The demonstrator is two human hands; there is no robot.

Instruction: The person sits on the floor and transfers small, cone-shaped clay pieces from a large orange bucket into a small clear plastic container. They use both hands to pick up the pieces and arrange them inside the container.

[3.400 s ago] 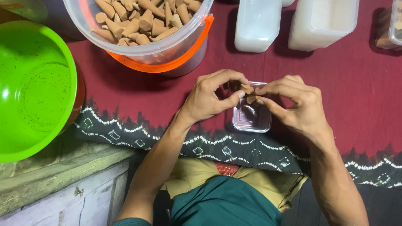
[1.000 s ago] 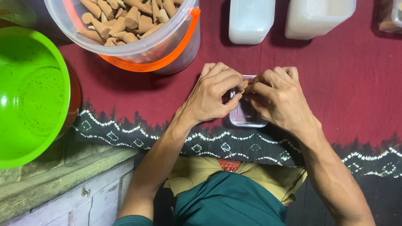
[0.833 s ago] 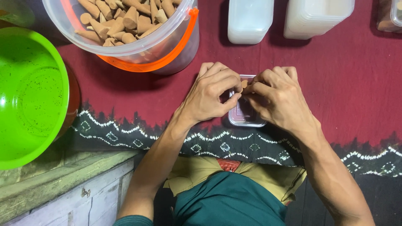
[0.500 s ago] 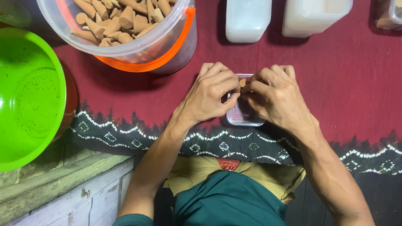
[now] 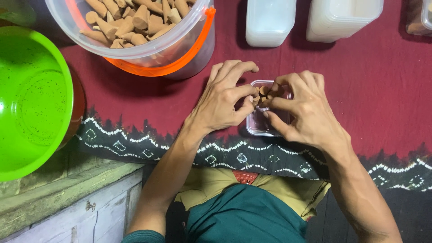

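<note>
Little has shifted since earlier — both hands, left (image 5: 222, 105) and right (image 5: 306, 112), still pinch small brown cones (image 5: 264, 92) over a clear box (image 5: 262, 122) on the red cloth (image 5: 382, 90), near the bucket (image 5: 148, 40).

left hand (image 5: 222, 101) index finger lifted, cones (image 5: 264, 92) uncovered

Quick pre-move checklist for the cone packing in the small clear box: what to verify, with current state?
1. Small clear box flat on the red cloth: ok.
2. Left hand and right hand both over the box: ok.
3. Brown cones pinched at fingertips above the box: ok.
4. How many cones are in the box: cannot tell, hands cover it.
5. Supply in the clear bucket: ok, many cones showing.
6. Spare white containers upright at the far edge: ok.
</note>
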